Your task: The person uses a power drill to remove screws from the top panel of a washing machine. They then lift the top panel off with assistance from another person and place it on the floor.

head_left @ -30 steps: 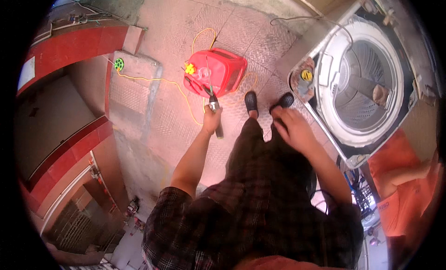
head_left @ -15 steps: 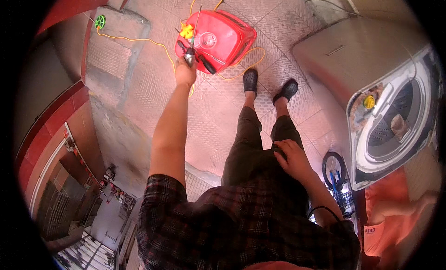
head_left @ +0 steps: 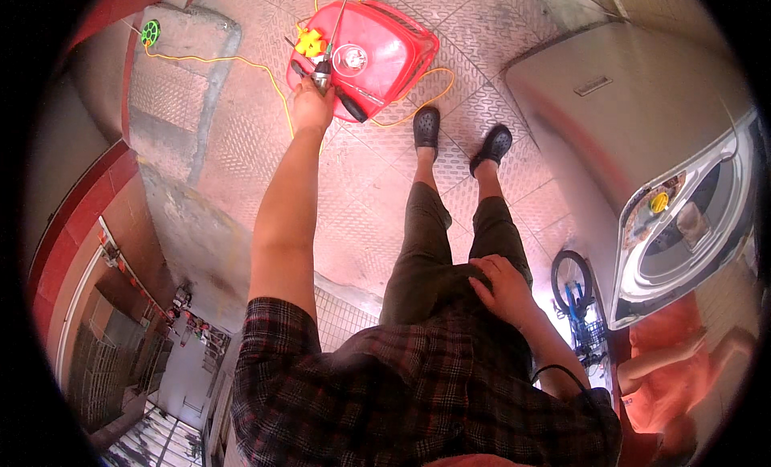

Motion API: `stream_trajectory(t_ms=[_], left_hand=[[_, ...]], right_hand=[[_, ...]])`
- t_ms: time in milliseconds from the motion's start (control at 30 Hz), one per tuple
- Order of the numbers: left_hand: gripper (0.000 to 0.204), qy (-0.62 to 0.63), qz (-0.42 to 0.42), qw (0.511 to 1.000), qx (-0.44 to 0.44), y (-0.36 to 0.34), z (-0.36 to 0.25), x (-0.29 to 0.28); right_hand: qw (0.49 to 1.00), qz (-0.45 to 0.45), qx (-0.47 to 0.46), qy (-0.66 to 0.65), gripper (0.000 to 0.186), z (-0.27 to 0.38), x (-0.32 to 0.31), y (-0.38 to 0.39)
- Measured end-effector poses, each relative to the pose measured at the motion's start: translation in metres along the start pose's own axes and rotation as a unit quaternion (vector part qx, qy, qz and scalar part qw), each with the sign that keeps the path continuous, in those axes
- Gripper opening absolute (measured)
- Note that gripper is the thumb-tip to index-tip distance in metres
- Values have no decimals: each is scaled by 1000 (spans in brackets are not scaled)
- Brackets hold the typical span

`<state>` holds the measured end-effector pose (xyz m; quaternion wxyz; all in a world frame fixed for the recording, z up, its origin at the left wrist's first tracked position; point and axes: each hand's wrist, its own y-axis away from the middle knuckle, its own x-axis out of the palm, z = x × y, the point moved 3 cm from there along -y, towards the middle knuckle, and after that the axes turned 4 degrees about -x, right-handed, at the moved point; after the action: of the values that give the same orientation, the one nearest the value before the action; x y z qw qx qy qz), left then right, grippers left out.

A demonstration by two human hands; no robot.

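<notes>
My left hand [head_left: 312,106] reaches forward over a red plastic stool [head_left: 385,49], its fingers closed round a silver-and-black tool [head_left: 322,79] whose kind I cannot make out. A long thin shaft [head_left: 340,21] rises beyond the tool; whether the two are joined is unclear. Beside them on the stool are a yellow knobbed plug adapter or socket block [head_left: 310,43] and a tool with a black handle [head_left: 351,107]. My right hand [head_left: 502,289] lies on my right thigh, fingers loosely extended, holding nothing.
A yellow cord [head_left: 241,60] runs from a green reel [head_left: 150,33] to the stool. On the right lies a grey washing machine [head_left: 610,106] with its round opening exposed. A person in orange [head_left: 666,371] is beside it. A bicycle [head_left: 574,298] stands behind.
My left hand has shifted slightly farther forward over the stool with the tool. The whole view has shifted a little. The person in orange has moved their arms. My right hand stays on my thigh.
</notes>
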<state>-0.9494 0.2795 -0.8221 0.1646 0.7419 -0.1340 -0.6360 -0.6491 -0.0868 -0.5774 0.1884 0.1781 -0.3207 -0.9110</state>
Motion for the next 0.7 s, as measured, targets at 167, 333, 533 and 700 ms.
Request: stream_trajectory(t_ms=[167,333,533,700], left_hand=[[59,2,-21,999,26,-5,-4,1],[61,10,-39,999,28,-6,-9,2],[66,7,-41,999,18,-7,-2,7],[71,10,-45,999,14,-3,-10,-1]], right_hand=[[1000,-2,6,11,34,-5,1,-1],[1000,-2,28,2,34,-8,-1,-1],[999,-9,49,-2,34,-6,-9,-3],[999,-7,41,1,34,-11,-9,-1]])
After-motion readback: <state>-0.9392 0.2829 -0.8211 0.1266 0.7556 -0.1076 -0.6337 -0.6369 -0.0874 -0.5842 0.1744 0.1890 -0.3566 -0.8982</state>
